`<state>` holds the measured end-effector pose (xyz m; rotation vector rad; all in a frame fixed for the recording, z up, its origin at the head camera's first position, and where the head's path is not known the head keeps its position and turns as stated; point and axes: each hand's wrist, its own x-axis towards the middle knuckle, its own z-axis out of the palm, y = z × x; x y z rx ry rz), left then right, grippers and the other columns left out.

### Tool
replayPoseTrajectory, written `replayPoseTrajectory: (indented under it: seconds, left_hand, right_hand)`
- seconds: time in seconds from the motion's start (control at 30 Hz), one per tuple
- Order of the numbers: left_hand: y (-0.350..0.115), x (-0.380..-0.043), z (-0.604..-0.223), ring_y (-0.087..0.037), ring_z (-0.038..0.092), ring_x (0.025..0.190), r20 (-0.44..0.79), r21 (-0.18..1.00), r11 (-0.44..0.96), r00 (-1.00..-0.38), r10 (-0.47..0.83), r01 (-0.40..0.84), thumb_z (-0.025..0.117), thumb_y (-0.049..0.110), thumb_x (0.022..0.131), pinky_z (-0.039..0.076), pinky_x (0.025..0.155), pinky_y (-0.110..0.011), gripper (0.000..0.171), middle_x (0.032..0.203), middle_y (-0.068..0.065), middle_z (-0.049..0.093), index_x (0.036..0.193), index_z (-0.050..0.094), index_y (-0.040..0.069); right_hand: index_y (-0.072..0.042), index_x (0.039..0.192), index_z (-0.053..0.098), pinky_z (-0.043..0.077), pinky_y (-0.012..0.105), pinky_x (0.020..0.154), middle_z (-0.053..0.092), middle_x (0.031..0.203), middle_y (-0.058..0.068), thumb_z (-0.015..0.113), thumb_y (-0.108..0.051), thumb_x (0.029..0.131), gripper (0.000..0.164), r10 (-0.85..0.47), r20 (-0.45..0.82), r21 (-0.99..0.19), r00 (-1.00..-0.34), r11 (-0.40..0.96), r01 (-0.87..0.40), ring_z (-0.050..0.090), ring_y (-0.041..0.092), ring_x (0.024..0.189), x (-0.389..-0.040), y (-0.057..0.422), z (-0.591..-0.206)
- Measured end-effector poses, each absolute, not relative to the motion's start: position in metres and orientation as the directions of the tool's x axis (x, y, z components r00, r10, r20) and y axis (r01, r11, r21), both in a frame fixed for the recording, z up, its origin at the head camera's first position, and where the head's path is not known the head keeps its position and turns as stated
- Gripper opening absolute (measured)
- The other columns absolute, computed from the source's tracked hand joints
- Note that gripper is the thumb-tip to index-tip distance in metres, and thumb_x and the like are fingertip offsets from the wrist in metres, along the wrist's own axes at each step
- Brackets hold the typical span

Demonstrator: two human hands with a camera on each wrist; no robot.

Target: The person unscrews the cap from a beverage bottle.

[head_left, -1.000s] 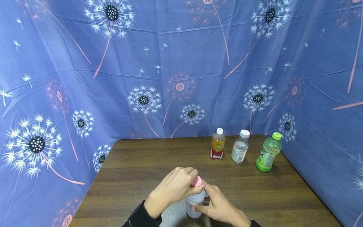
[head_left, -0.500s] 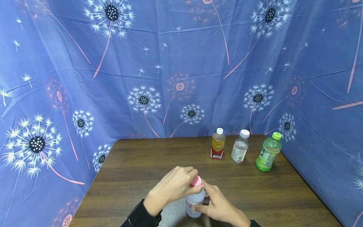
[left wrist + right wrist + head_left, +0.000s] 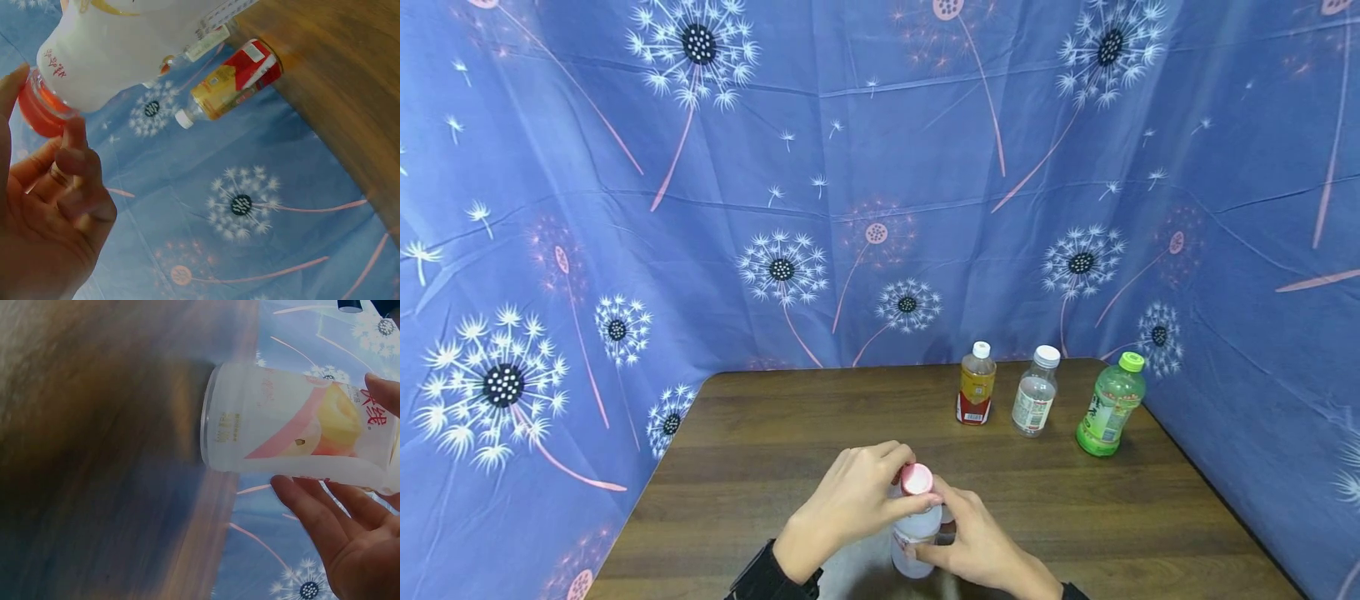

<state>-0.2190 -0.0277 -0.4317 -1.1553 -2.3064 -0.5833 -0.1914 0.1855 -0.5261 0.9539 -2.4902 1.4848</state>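
A whitish plastic bottle [image 3: 913, 546] with a pink-red cap [image 3: 917, 478] stands upright on the table in front of me. My left hand [image 3: 848, 502] is at its top, with thumb and fingers on either side of the cap, and the left wrist view shows them pinching the red cap [image 3: 42, 111]. Lower down, my right hand [image 3: 976, 535] holds the bottle by its side. Fruit pictures and red characters mark the bottle's label [image 3: 337, 422] in the right wrist view, where the right hand's thumb and fingers lie on opposite sides of it.
Along the back right of the wooden table [image 3: 790, 417] stand a bottle with a yellow and red label [image 3: 976, 387], a clear white-capped bottle [image 3: 1034, 400] and a green bottle [image 3: 1108, 408]. A blue dandelion-print cloth [image 3: 865, 167] hangs behind and at both sides.
My left hand has turned a little at the cap; its fingers have drawn back leftward, so more of the cap's top shows. The right hand and bottle stay in place.
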Motion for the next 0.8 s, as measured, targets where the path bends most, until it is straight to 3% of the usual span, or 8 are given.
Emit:
replayPoseTrajectory:
  seconds: [0.2, 0.4, 0.63, 0.8]
  left_hand:
    - [-0.05, -0.222, -0.438, 0.005, 0.047, 0.06, 0.57, 0.255, 0.598, -0.618, 0.541, 0.76, 0.065, 0.061, 0.091, 0.035, 0.053, -0.011, 0.036, 0.078, 0.017, 0.058, 0.092, 0.064, 0.024]
    - [-0.076, -0.228, -0.454, -0.001, 0.064, 0.083, 0.452, 0.303, 0.65, -0.705, 0.546, 0.697, 0.055, 0.06, 0.098, 0.054, 0.069, -0.022, 0.039, 0.098, 0.014, 0.067, 0.107, 0.069, 0.025]
    - [-0.104, -0.234, -0.476, -0.003, 0.062, 0.095, 0.395, 0.325, 0.697, -0.761, 0.514, 0.639, 0.057, 0.056, 0.098, 0.056, 0.076, -0.027, 0.041, 0.112, 0.013, 0.063, 0.119, 0.067, 0.023]
    - [-0.12, -0.237, -0.485, -0.015, 0.061, 0.119, 0.39, 0.342, 0.748, -0.81, 0.439, 0.57, 0.062, 0.053, 0.097, 0.057, 0.093, -0.038, 0.054, 0.129, 0.004, 0.061, 0.137, 0.058, 0.017]
  right_hand:
    - [-0.032, 0.139, 0.046, 0.06, 0.021, 0.072, 0.07, 0.118, -0.004, 0.086, -0.042, 0.08, 0.072, -0.344, 0.345, -0.768, -0.873, 0.431, -0.473, 0.071, 0.011, 0.102, -0.197, 0.186, -0.526]
    - [-0.031, 0.14, 0.043, 0.06, 0.022, 0.069, 0.07, 0.121, 0.0, 0.087, -0.051, 0.074, 0.082, -0.21, 0.332, -0.772, -0.92, 0.5, -0.392, 0.073, 0.021, 0.104, -0.211, 0.188, -0.514]
    - [-0.032, 0.14, 0.045, 0.06, 0.033, 0.074, 0.07, 0.121, -0.002, 0.089, -0.052, 0.072, 0.084, -0.12, 0.379, -0.704, -0.918, 0.607, -0.37, 0.071, 0.017, 0.105, -0.235, 0.191, -0.495]
    - [-0.028, 0.139, 0.047, 0.06, 0.042, 0.079, 0.07, 0.122, -0.001, 0.088, -0.051, 0.074, 0.08, -0.086, 0.452, -0.662, -0.888, 0.635, -0.398, 0.071, 0.018, 0.105, -0.26, 0.193, -0.485]
